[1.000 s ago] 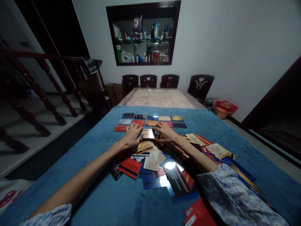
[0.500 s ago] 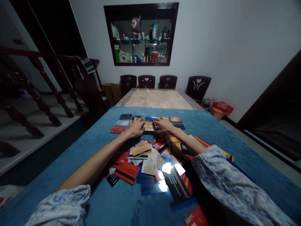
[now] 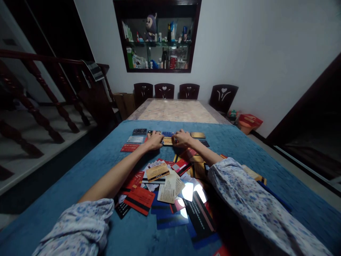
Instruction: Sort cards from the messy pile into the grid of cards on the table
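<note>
A yellow card [image 3: 167, 142] is gripped at its left end by the fingers of my left hand [image 3: 154, 141] and at its right end by my right hand [image 3: 183, 139]. It lies on or close to the cloth, just below a blue card [image 3: 168, 134]. Other cards sit in rows around my hands: a dark card [image 3: 140, 132], a silver card [image 3: 135, 139] and a red card [image 3: 129, 148] on the left, a gold card [image 3: 198, 135] on the right. My fingers hide parts of some cards. Nearer to me, a loose heap holds an orange-red card [image 3: 140, 200], a cream card [image 3: 167, 188] and several more.
A blue cloth [image 3: 87, 185] covers the near part of the table; its bare marble top [image 3: 170, 110] shows beyond. Several dark chairs [image 3: 164, 91] stand at the far end. A stair railing [image 3: 64, 103] is on the left, a shelf niche [image 3: 160, 44] in the wall.
Both hands have drawn slightly closer together at the yellow card, which now sits a little farther up, nearer the blue card. The whole view has shifted slightly.
</note>
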A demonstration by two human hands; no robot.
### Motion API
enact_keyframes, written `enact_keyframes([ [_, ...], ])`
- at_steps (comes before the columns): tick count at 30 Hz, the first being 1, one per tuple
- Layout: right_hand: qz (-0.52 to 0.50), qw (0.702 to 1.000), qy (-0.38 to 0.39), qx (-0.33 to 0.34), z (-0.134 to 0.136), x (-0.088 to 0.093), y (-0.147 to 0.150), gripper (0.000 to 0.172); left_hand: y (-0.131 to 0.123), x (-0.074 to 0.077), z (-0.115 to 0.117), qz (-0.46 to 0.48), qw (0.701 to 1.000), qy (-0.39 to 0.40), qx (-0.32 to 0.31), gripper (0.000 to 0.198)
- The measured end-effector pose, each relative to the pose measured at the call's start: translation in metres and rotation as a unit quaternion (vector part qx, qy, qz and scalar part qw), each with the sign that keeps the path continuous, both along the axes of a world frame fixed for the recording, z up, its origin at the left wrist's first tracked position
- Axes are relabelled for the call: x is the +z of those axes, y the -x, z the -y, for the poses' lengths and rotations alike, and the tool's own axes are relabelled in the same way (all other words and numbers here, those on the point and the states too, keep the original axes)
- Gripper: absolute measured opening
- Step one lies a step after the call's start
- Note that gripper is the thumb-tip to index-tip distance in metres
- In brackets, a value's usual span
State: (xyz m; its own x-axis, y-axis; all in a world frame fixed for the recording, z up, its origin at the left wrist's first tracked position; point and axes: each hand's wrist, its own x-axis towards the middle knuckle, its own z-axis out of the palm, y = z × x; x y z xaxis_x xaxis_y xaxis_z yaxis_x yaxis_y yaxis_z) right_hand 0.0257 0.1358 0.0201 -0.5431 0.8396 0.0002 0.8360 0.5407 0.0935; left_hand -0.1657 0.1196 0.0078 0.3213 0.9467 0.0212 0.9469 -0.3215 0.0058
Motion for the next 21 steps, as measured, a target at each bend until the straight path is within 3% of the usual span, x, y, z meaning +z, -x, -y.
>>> enact_keyframes([
  [15, 0.008, 0.999, 0.030, 0.012, -0.014, -0.005, -0.001, 0.034, 0.001, -0.001, -0.016, -0.017, 0.999, 0.037, -0.012, 0.024],
  [21, -0.004, 0.999, 0.028, 0.018, -0.016, -0.006, -0.003, 0.044, 0.000, 0.003, -0.017, -0.022, 0.999, 0.046, -0.017, 0.028],
])
